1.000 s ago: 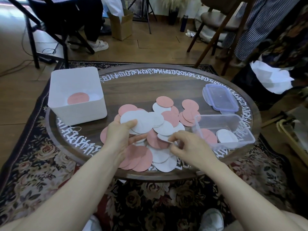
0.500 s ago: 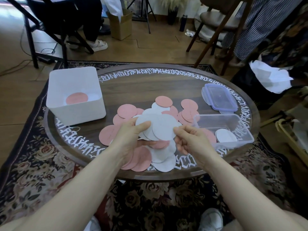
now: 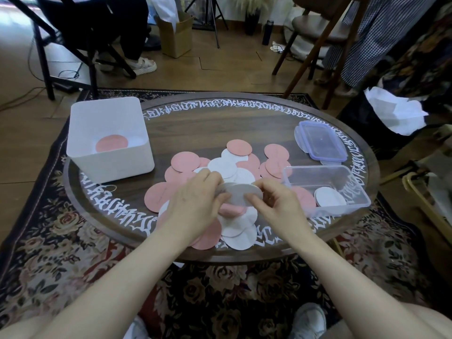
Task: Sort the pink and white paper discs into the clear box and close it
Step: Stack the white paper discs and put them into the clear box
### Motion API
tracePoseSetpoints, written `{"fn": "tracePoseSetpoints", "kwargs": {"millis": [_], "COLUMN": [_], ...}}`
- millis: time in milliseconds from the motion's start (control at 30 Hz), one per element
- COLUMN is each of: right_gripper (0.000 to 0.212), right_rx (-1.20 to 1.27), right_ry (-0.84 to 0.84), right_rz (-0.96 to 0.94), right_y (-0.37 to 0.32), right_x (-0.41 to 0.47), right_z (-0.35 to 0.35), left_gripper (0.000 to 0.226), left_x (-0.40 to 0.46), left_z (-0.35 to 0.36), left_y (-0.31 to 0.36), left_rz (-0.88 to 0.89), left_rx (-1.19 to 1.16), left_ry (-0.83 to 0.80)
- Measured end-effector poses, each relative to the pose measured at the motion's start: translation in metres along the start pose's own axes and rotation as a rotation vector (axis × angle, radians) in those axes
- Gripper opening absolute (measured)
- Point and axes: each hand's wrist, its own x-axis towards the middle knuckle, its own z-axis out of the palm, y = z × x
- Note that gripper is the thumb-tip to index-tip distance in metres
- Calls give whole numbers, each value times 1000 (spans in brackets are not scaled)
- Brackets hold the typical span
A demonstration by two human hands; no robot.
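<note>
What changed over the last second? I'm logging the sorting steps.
Both hands, left hand and right hand, lifted a small stack of white paper discs off the pile and now hold it together, tilted flatter. The clear plastic box, its purple-rimmed lid and the white square bin stayed put.

Round wooden table (image 3: 171,123) with white lettering round its rim, white bin (image 3: 110,157) at its far left, floral rug (image 3: 61,253) beneath, cardboard box (image 3: 177,37) and black bottle (image 3: 266,33) on the far floor, wooden chair (image 3: 318,33) far right, crumpled white paper (image 3: 396,113) at right
</note>
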Motion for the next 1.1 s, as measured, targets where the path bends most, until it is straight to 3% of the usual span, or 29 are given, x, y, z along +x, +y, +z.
{"fn": "tracePoseSetpoints", "kwargs": {"millis": [67,233,533,667,767,833,900,1000,1100], "right_gripper": [5,13,23,20,18,22,25,17,12], "right_rx": [-129,-187,-33,209,328,243,99,-168,-423], "right_ry": [-24,-67,-23,18,67,106,193,308,262], "right_rz": [-53,-87,17,135,99,59,89,229,382], "right_y": [1,2,2,-7,-19,-23,-17,4,28], "right_x": [-2,-6,-5,-5,0,5,12,17,16], "right_z": [3,10,7,0,-22,-47,-78,-125,-145], "left_gripper": [9,3,11,14,8,14,40,60,69], "left_x": [-1,-4,-4,1,8,11,10,6,1], "left_z": [1,5,8,8,5,7,18,41,60], "left_y": [-2,2,-3,1,15,25,32,41,49], "left_rz": [-32,22,1,-155,-199,-155,-73,256,469], "left_rx": [-132,-150,-166,-422,-662,-638,-489,-188,-33], "left_ry": [-97,-196,-109,-45,-10,-50,-142,-160,-178]}}
